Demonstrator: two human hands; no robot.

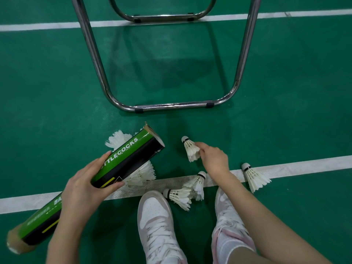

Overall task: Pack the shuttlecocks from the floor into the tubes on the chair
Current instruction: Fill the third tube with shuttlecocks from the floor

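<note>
Green court floor (57,92): my left hand (82,189) clamps the open tube (106,174), contents unseen; my right hand (214,159) pinches 1 shuttlecock (191,148).

We have only one view, from a camera worn on the head, wide-angle. It looks forward and steeply down at the green floor (57,82). Our two hands and our shoes (158,225) are close below it, and the chair legs (171,106) stand farther ahead. Straight lines bend near the edges.
</note>
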